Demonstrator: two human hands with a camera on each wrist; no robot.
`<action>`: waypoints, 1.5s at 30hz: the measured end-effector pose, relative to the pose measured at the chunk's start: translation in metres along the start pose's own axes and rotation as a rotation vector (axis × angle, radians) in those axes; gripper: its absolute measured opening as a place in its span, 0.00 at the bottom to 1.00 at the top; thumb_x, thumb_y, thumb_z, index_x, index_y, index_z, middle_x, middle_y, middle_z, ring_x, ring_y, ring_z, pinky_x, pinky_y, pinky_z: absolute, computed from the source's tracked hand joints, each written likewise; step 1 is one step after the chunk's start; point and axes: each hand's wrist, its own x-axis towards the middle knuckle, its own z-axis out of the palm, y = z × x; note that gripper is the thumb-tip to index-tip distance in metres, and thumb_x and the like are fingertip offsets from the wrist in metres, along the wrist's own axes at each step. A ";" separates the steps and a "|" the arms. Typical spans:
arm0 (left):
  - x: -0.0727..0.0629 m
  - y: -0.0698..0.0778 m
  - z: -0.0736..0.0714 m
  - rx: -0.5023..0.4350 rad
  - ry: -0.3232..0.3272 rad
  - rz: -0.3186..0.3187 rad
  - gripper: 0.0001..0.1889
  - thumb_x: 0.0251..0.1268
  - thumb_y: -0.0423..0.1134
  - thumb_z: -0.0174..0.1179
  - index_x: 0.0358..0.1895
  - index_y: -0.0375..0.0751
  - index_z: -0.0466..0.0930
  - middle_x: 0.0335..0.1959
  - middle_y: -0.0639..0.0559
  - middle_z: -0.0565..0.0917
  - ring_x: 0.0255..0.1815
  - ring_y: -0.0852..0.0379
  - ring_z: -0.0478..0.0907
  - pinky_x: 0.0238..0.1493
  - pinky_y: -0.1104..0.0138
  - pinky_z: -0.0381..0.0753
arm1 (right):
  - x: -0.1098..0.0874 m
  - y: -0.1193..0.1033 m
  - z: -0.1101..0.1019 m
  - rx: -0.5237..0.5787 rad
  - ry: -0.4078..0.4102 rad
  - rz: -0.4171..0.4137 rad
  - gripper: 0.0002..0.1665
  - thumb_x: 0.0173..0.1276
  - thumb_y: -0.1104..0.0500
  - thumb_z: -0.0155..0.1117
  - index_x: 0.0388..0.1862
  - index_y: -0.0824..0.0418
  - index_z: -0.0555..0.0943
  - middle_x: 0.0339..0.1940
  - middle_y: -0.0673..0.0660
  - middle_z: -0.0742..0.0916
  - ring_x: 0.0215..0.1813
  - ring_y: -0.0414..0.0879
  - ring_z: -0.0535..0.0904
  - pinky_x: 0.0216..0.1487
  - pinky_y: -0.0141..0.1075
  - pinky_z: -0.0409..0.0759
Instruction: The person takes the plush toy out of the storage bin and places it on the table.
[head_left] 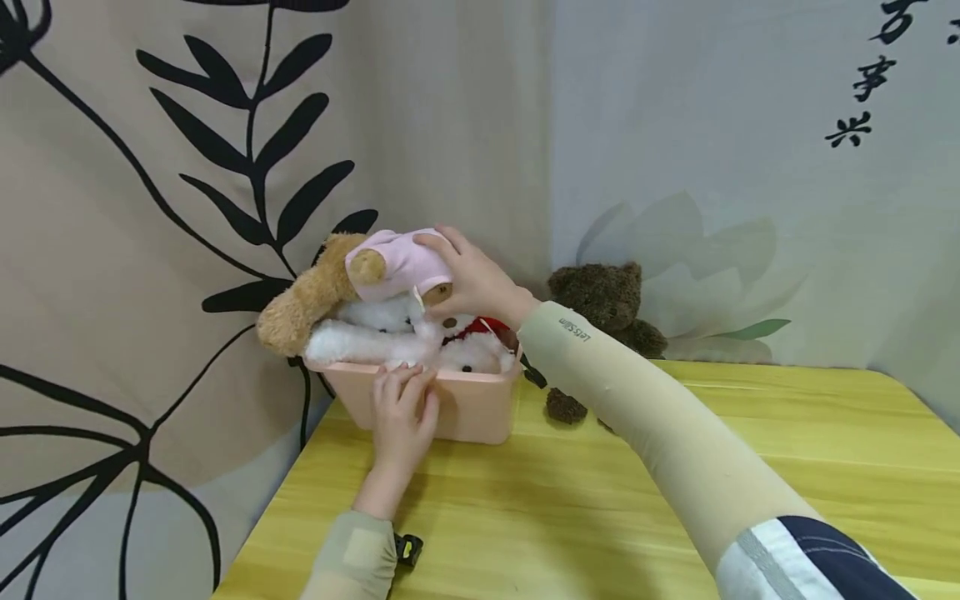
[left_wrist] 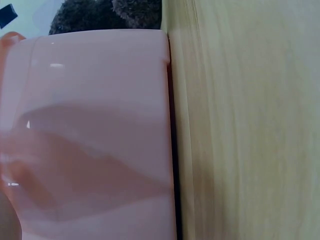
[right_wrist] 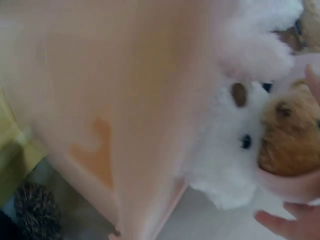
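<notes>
A pink plastic bin (head_left: 472, 408) stands on the table, filled with white plush toys (head_left: 367, 342), one wearing something red (head_left: 487, 327). On top lies a tan plush toy (head_left: 401, 262) in a pale pink shirt, its body stretched leftward past the bin's edge. My right hand (head_left: 472, 279) grips its right end from above; in the right wrist view, thumb and fingers sit on either side of the toy (right_wrist: 295, 135). With bent fingers, my left hand (head_left: 405, 417) holds the bin's front rim, close to the white fur. The left wrist view mostly shows the bin's wall (left_wrist: 100, 125).
Behind my right forearm, a dark brown teddy bear (head_left: 596, 296) sits against the curtain, partly hidden. The yellow wood-grain table (head_left: 570, 508) runs rightward. Printed curtains (head_left: 450, 125) hang close behind the bin and along the left side.
</notes>
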 end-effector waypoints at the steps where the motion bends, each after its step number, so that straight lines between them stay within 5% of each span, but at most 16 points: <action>1: -0.001 0.000 0.000 -0.001 0.001 0.000 0.10 0.55 0.29 0.60 0.41 0.38 0.83 0.44 0.40 0.79 0.50 0.35 0.72 0.59 0.39 0.61 | 0.001 0.001 0.004 -0.002 0.031 -0.002 0.63 0.46 0.44 0.81 0.76 0.44 0.55 0.76 0.58 0.57 0.71 0.54 0.62 0.63 0.46 0.70; 9: -0.006 0.002 0.005 -0.009 0.001 0.002 0.10 0.56 0.29 0.59 0.41 0.38 0.83 0.44 0.41 0.79 0.50 0.35 0.72 0.59 0.39 0.61 | 0.005 0.000 -0.003 0.084 0.212 0.069 0.55 0.47 0.58 0.79 0.73 0.52 0.61 0.65 0.57 0.73 0.61 0.50 0.71 0.59 0.43 0.71; 18: -0.005 -0.013 0.004 -0.014 0.014 0.008 0.11 0.53 0.28 0.60 0.42 0.38 0.83 0.44 0.40 0.80 0.49 0.33 0.72 0.59 0.38 0.60 | 0.012 0.009 -0.096 0.070 0.315 0.094 0.56 0.42 0.61 0.80 0.72 0.53 0.63 0.67 0.54 0.74 0.60 0.48 0.70 0.59 0.40 0.67; 23: -0.003 -0.023 0.001 -0.003 0.014 0.014 0.12 0.54 0.28 0.60 0.42 0.37 0.83 0.44 0.39 0.80 0.49 0.33 0.72 0.59 0.37 0.60 | 0.009 0.010 -0.145 0.038 0.259 0.110 0.58 0.43 0.65 0.75 0.74 0.48 0.59 0.65 0.56 0.74 0.54 0.49 0.70 0.52 0.42 0.69; 27: -0.003 -0.027 0.000 -0.005 0.022 0.023 0.12 0.53 0.28 0.60 0.43 0.37 0.84 0.44 0.39 0.80 0.48 0.32 0.72 0.58 0.37 0.60 | 0.008 0.005 -0.163 -0.048 0.138 0.124 0.64 0.45 0.62 0.75 0.77 0.38 0.52 0.66 0.57 0.72 0.56 0.51 0.70 0.53 0.45 0.69; 30: -0.003 -0.028 -0.002 -0.006 0.035 0.025 0.12 0.53 0.28 0.60 0.43 0.37 0.84 0.44 0.38 0.80 0.48 0.32 0.72 0.58 0.37 0.60 | 0.011 0.000 -0.161 -0.141 0.041 0.136 0.66 0.45 0.57 0.77 0.77 0.33 0.49 0.66 0.57 0.71 0.60 0.53 0.68 0.57 0.50 0.65; 33: 0.000 -0.028 -0.003 -0.004 0.047 0.023 0.12 0.54 0.29 0.59 0.43 0.37 0.84 0.44 0.38 0.80 0.49 0.32 0.72 0.59 0.37 0.60 | 0.013 0.003 -0.147 -0.179 0.004 0.144 0.64 0.44 0.54 0.79 0.76 0.38 0.52 0.66 0.57 0.69 0.61 0.53 0.67 0.59 0.55 0.61; 39: 0.001 -0.026 -0.006 0.003 0.043 0.036 0.11 0.55 0.29 0.59 0.41 0.36 0.83 0.43 0.38 0.80 0.48 0.32 0.72 0.58 0.37 0.60 | -0.001 0.033 -0.109 -0.077 0.188 0.165 0.53 0.45 0.51 0.77 0.70 0.54 0.62 0.65 0.55 0.72 0.62 0.50 0.68 0.57 0.55 0.60; 45: -0.002 -0.027 -0.009 0.012 0.043 0.041 0.10 0.54 0.30 0.58 0.40 0.37 0.83 0.42 0.39 0.80 0.46 0.33 0.73 0.56 0.38 0.61 | -0.018 0.048 -0.070 0.010 0.309 0.293 0.62 0.43 0.36 0.79 0.76 0.39 0.58 0.78 0.57 0.52 0.76 0.56 0.47 0.67 0.58 0.57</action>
